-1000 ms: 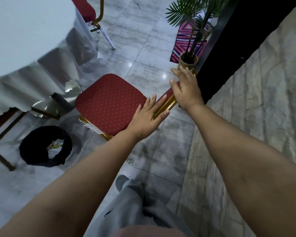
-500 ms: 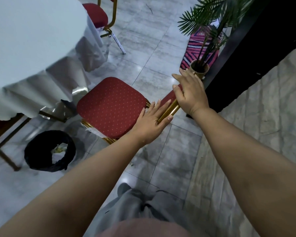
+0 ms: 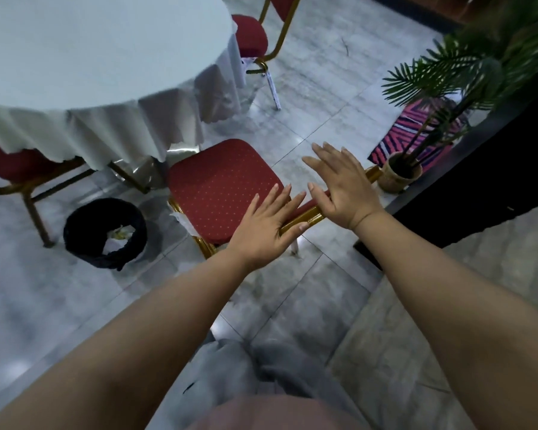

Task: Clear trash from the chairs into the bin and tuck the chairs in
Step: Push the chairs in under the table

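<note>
Moved since earlier: chair [image 3: 221, 187] now nearer the draped surface [image 3: 106, 57], seat front at the cloth's hem. Left hand [image 3: 266, 225]: fingers straight, released, lying on the gold top rail of the chair's back. Right hand [image 3: 343, 189]: fingers spread, palm on the same rail. Bin [image 3: 104, 232]: black, on the floor left of the chair, scraps inside. Potted palm [image 3: 401, 175]: right.
</note>
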Demonstrator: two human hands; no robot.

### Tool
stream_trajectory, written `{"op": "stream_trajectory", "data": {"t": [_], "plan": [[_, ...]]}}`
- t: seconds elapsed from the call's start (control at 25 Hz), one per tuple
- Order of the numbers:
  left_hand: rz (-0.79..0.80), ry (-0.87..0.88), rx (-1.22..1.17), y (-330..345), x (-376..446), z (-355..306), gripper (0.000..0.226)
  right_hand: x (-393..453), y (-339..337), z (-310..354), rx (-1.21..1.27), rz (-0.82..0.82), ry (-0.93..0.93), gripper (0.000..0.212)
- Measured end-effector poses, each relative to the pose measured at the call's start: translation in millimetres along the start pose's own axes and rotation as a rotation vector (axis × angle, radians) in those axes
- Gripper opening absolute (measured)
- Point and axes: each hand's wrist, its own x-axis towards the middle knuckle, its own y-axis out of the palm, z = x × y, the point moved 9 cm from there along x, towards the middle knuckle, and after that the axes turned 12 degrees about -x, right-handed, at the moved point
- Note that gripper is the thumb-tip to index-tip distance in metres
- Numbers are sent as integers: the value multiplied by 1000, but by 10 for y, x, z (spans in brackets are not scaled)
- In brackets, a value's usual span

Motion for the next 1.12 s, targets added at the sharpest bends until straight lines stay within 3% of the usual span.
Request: {"op": "stream_trajectory", "data": {"t": [0.32,0.56,1.12], "plan": [[-127,-101,-74,-176,101,161,67,284,10,7,24,-62,-44,58],[-378,-304,10,-512,209,455,63,749,142,35,-78,-6,-10,61],[-441,-326,8,-1450,863,1358,64,2179,547,277,-68,108,12,58]]}}
